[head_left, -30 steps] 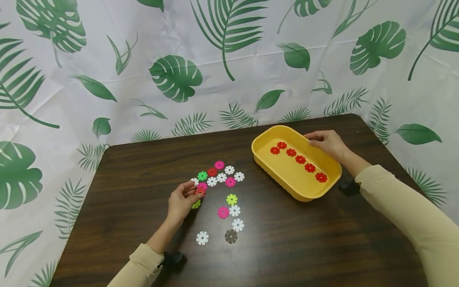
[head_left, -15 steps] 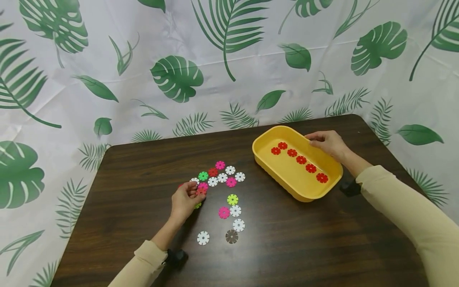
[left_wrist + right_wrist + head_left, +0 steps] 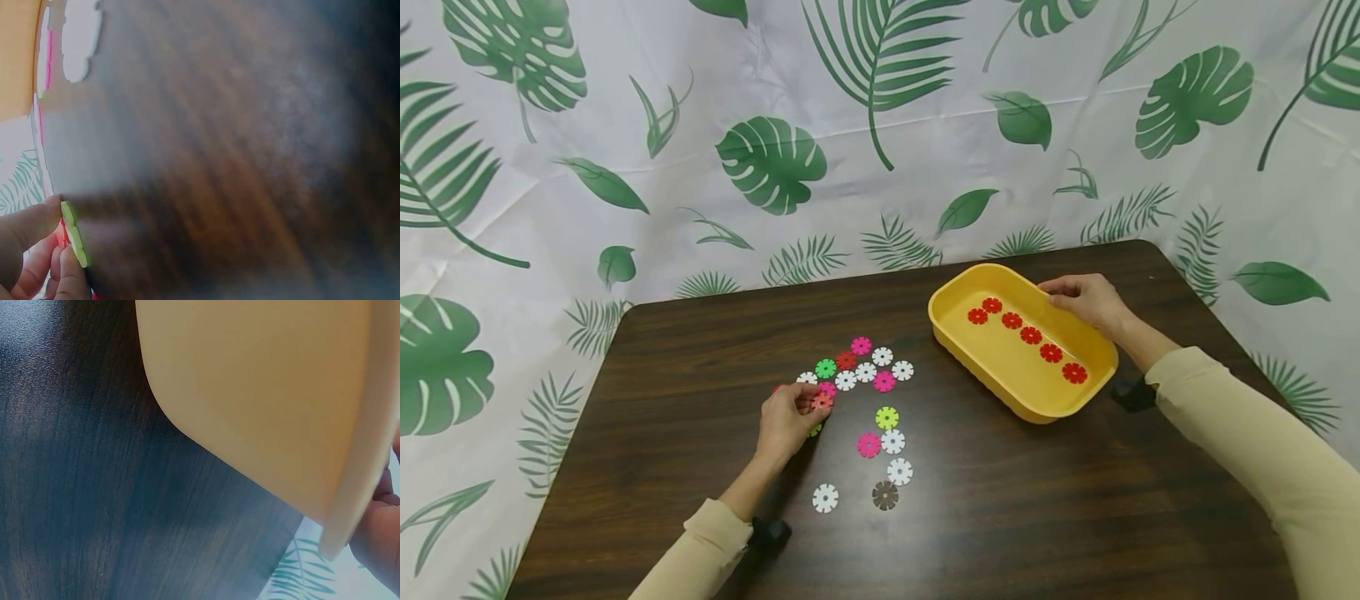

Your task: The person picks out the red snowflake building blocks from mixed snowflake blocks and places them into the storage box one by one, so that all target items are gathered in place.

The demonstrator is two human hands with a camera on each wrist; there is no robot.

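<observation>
My left hand (image 3: 784, 423) pinches a red notched plastic disc (image 3: 822, 401) at the left end of a loose group of discs on the table. Close beside its fingers in the left wrist view lies a yellow-green disc (image 3: 75, 234). Other parts of that group, including a red disc at its left, are partly covered by the hand. At the far right my right hand (image 3: 1090, 300) grips the rim of a yellow plastic tub (image 3: 977, 375). Inside the tub several red discs (image 3: 1031, 335) form a bent row.
Around the left hand lie white (image 3: 846, 380), pink (image 3: 884, 382) and green discs (image 3: 826, 368). Nearer the front are a brown disc (image 3: 885, 496) and a lone white disc (image 3: 825, 498). Behind the dark wooden table (image 3: 700, 350) hangs a leaf-patterned cloth (image 3: 887, 192).
My left hand has shifted slightly right, and its fingers have drawn in on the red disc. The right hand and the tub look unchanged.
</observation>
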